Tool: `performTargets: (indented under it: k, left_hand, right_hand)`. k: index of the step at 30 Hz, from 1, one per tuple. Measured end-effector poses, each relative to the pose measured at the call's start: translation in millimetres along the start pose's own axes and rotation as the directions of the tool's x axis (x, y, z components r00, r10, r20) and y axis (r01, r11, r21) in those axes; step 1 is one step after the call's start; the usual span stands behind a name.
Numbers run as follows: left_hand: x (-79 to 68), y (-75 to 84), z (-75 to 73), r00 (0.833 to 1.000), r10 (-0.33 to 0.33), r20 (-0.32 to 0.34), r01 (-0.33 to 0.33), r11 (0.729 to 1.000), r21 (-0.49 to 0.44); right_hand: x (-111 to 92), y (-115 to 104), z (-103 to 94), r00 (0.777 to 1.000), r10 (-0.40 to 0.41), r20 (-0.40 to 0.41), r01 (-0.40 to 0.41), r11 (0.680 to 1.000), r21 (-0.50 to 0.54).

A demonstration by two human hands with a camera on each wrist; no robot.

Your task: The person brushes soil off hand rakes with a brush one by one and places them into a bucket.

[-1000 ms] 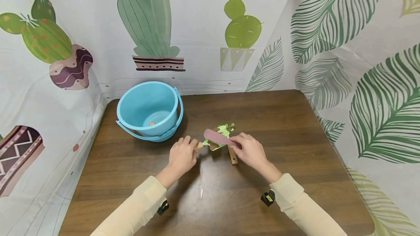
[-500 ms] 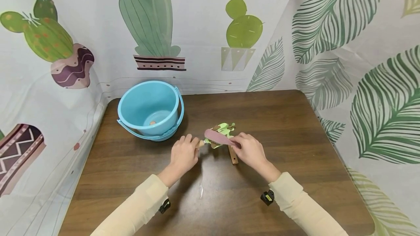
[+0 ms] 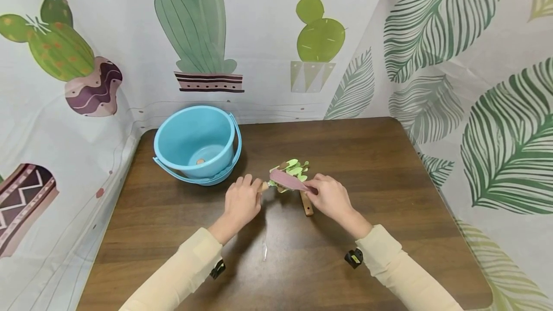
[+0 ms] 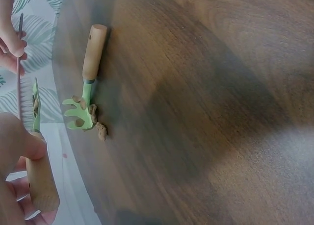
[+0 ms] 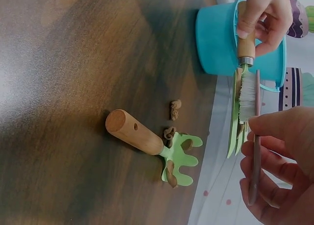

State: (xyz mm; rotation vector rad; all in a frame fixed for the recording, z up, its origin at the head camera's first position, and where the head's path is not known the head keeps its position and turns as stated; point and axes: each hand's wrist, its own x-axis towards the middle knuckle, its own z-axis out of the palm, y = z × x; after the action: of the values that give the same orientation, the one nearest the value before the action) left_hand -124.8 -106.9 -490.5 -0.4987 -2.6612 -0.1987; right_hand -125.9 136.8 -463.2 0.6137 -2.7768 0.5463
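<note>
My left hand grips the wooden handle of a small green garden fork, raised above the table. Brown mud-like bits cling to its head. In my right hand is a pinkish brush, pinched by the handle. Its white bristles face the fork and appear to touch it. Beneath them a green hand rake with a wooden handle lies on the table, brown clumps on its prongs. Part of the rake is hidden in the head view.
A light blue bucket with its handle lowered stands at the back left, a small brownish thing inside. One loose brown clump lies by the rake. A patterned cloth hangs behind the brown table.
The held fork has tilted a little, so its head shows differently beside the brush. Both hands keep their grips and have shifted only slightly. The bucket and rake have stayed put.
</note>
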Motion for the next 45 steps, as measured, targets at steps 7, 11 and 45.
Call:
performTargets:
  k: [7, 11, 45]
  left_hand:
    - [1.9, -1.2, -4.4, 1.000, -0.016, 0.005, 0.016, 1.000, 0.004]
    - [2.9, -3.3, -6.7, 0.999, -0.031, 0.020, 0.031, 1.000, 0.006]
    - [3.8, 3.0, -5.5, 1.000, 0.001, 0.015, -0.001, 1.000, 0.002]
  right_hand:
    - [-1, 0, -3.4, 1.000, -0.004, -0.004, 0.004, 1.000, -0.003]
    - [-3, 3, -4.8, 1.000, 0.002, -0.004, -0.002, 1.000, -0.006]
    - [3, 2, -4.1, 0.998, -0.017, -0.063, 0.014, 0.999, -0.042]
